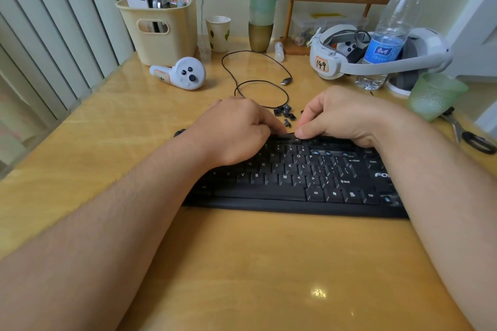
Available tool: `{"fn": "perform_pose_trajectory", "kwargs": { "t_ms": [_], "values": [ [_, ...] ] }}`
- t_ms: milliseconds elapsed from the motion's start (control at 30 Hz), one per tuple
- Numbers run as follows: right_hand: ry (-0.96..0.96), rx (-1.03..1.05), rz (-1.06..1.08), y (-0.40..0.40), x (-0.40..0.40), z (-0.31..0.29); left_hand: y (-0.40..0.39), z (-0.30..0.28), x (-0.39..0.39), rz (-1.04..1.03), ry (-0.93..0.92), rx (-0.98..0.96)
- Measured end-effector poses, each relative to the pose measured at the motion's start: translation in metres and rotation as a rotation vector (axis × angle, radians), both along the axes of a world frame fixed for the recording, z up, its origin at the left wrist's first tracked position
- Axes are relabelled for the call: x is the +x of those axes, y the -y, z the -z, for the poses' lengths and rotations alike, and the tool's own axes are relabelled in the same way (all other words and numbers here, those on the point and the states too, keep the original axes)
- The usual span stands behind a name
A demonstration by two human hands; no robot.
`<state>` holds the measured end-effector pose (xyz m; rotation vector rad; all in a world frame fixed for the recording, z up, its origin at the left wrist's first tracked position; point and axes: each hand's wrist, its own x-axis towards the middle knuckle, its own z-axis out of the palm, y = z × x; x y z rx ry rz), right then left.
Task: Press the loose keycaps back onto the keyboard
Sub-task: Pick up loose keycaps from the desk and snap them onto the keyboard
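Note:
A black keyboard (295, 185) lies on the yellow wooden desk, partly covered by both forearms. My left hand (236, 131) rests curled over the keyboard's upper rows, fingertips at the top row. My right hand (344, 115) meets it there, thumb and forefinger pinched together at the top row; a small dark keycap seems to sit under the fingertips but is mostly hidden. Several loose black keycaps (285, 113) lie on the desk just behind the keyboard, between the two hands. A few open key sockets with blue centres (326, 154) show right of the P key.
A black USB cable (258, 83) loops behind the keycaps. A white controller (185, 72), cream basket (161, 27), paper cup (218, 33), stacked cups (262, 8), headset (376, 56), water bottle (392, 27), green cup (433, 95) and scissors (468, 134) ring the back and right.

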<state>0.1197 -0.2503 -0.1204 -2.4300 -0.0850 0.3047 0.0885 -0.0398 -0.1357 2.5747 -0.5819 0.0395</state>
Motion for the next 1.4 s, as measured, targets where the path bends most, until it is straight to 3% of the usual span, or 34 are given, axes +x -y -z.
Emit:
{"fn": "perform_pose_trajectory", "kwargs": {
  "t_ms": [133,333,467,633,833,1033,1200,1400],
  "values": [
    [0.012,-0.016,0.0,0.003,-0.005,-0.002,0.0,0.0,0.0,-0.024,0.002,-0.021],
    [0.182,-0.072,-0.019,-0.001,-0.002,-0.006,-0.014,0.003,0.006,-0.141,0.072,-0.031],
    [0.323,-0.343,-0.157,-0.014,0.009,-0.009,-0.019,0.0,0.007,-0.225,0.074,-0.063],
    [0.355,-0.589,-0.302,-0.024,0.026,0.0,-0.019,-0.003,0.005,-0.249,0.075,-0.09],
    [0.375,-0.579,-0.319,-0.021,0.029,0.005,-0.02,-0.002,0.005,-0.249,0.035,-0.121],
    [0.296,-0.309,-0.367,-0.021,0.022,-0.001,-0.021,-0.001,0.009,-0.286,0.026,-0.139],
    [0.243,-0.438,-0.521,-0.041,0.028,0.001,-0.026,0.001,0.013,-0.358,0.049,-0.176],
    [0.25,-0.462,-0.555,-0.047,0.027,0.001,-0.025,0.003,0.014,-0.361,0.029,-0.189]
  ]
}}
